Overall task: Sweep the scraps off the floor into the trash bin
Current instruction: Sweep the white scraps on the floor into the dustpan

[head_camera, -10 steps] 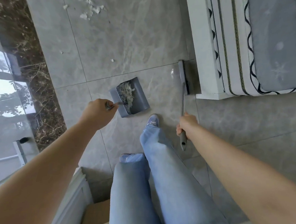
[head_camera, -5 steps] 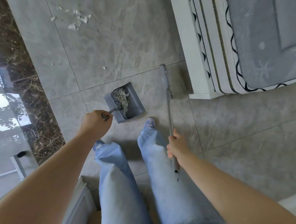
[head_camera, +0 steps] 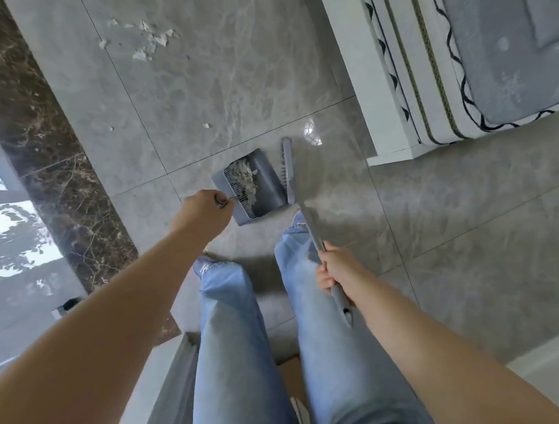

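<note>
Both dustpan [head_camera: 253, 187] and broom [head_camera: 299, 207] handles partly hidden.

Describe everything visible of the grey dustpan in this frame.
The dustpan is grey, plastic by the look, with a flat tray, raised side walls and a row of comb teeth along its near edge. A heap of pale scraps lies inside against the teeth. The left hand grips its thin dark handle, mostly hidden in the fist. Whether it rests on the floor tile cannot be told. The brush head lies close along its right wall.
</note>
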`<state>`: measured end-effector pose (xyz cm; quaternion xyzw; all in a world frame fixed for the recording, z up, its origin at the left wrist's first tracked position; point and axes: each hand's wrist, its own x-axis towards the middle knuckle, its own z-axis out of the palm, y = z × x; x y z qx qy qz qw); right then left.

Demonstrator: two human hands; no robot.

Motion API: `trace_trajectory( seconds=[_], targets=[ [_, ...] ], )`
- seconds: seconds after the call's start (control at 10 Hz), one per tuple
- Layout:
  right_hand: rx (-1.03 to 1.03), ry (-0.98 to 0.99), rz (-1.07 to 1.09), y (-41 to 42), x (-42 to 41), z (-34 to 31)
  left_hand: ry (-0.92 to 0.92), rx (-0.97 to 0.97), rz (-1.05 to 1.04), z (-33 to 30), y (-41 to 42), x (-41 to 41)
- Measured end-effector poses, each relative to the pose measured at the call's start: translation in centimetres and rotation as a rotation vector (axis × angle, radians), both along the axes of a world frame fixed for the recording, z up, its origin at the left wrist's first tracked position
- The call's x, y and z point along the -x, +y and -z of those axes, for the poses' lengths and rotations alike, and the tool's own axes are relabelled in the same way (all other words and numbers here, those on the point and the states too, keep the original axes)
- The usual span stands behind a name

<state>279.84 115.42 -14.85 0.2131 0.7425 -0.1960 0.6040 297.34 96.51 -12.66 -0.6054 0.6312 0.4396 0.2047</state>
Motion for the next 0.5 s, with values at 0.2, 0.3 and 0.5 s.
trace_trajectory(
  seconds=[0.2,0.3,0.5],
  targets=[
    [-0.139,0.1,0.049,-2.7,-1.9,-0.1,-0.013,0.009,0.056,-0.6,-3.2,-9.4],
    [-0.151,0.113,0.014,-4.6,-5.4,1.8,-0.017,-0.013,0.085,-0.3,-3.6,-12.9],
    [-0.032,-0.005,-0.217,-7.2,-17.5,-0.6,-0.048,-0.019,0.098,1.3,-2.5,-17.3]
  ],
)
